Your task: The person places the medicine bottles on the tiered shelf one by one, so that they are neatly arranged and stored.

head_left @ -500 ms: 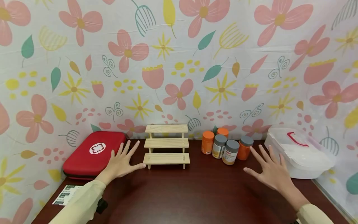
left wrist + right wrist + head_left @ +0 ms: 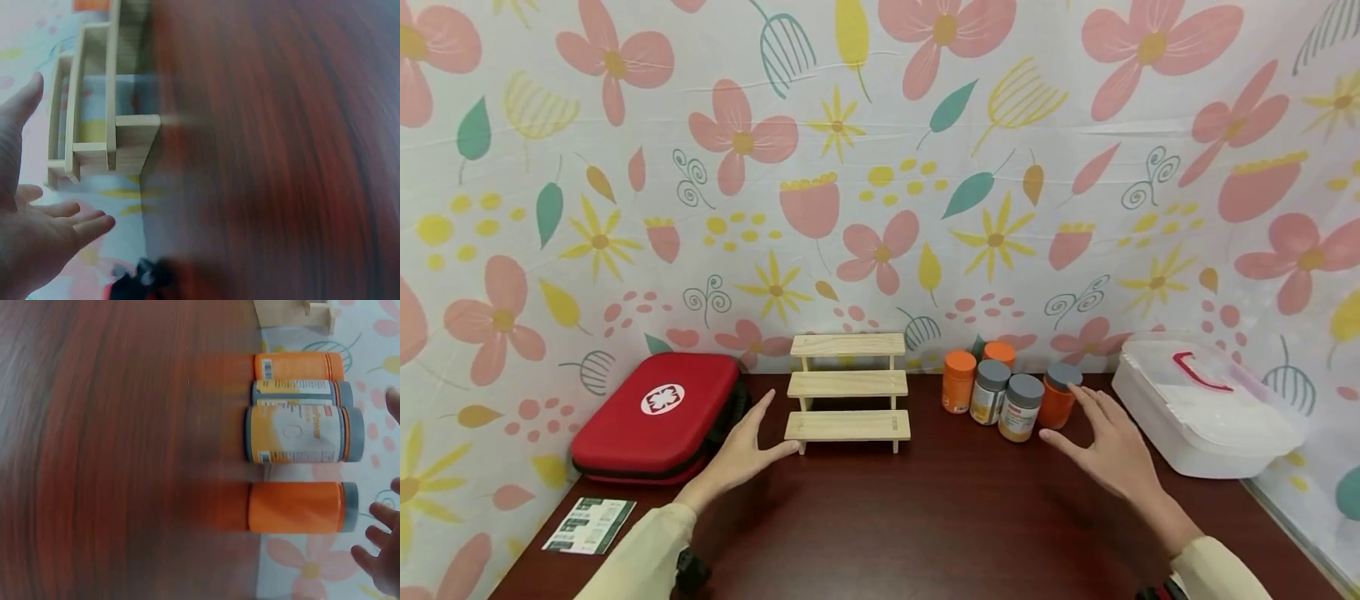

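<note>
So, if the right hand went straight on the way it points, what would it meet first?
Probably the grey-lidded orange jar, which sits just ahead of the right hand, though depth is unclear.

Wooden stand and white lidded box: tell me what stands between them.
In the head view, five jars, two orange-lidded and three grey-lidded, stand between the wooden stand and the box; the right hand is beside the rightmost jar.

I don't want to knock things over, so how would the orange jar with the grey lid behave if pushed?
The orange jar stands upright and looks taller than wide, so a push near its grey lid could tip it. Its body looks round, so it would probably roll if it fell. Its smooth-looking side may be a bit slippery.
</note>
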`<state>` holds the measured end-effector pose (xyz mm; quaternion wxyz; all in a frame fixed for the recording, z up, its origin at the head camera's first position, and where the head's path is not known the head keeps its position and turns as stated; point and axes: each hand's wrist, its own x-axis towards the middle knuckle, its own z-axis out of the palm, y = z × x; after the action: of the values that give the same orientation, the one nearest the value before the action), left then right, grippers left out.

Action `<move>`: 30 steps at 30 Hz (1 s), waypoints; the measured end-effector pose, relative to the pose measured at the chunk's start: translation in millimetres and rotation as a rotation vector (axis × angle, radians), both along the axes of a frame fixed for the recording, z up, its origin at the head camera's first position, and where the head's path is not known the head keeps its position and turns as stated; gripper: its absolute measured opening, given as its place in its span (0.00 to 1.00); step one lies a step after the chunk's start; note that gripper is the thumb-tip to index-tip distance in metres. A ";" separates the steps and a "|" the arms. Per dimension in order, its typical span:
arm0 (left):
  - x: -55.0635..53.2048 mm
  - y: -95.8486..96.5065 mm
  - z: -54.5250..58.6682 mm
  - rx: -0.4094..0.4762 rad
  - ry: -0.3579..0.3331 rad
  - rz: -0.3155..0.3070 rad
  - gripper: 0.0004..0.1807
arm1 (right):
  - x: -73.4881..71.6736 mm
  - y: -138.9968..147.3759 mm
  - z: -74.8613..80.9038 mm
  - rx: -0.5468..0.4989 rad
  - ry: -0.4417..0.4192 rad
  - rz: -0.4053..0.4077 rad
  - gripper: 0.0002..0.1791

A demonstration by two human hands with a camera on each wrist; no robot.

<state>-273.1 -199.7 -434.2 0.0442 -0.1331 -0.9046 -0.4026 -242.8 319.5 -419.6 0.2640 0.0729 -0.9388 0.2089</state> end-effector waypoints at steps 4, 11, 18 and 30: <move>-10.4 8.4 -11.0 0.156 -0.055 0.062 0.55 | -9.4 -6.7 -3.3 -0.167 -0.006 -0.021 0.42; -18.5 21.3 -31.2 0.343 -0.107 0.089 0.57 | -27.8 -9.9 -9.1 -0.338 0.031 -0.117 0.36; -24.3 33.2 -49.6 0.474 -0.101 0.101 0.54 | -46.2 2.1 -10.3 -0.468 0.001 -0.131 0.40; -39.7 22.1 -68.9 0.597 -0.062 0.018 0.55 | -58.2 14.8 -20.7 -0.727 -0.137 -0.198 0.43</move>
<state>-312.8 -177.6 -503.0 0.0573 -0.0936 -0.7482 -0.6543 -301.1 334.3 -440.3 0.2283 -0.1307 -0.8213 0.5062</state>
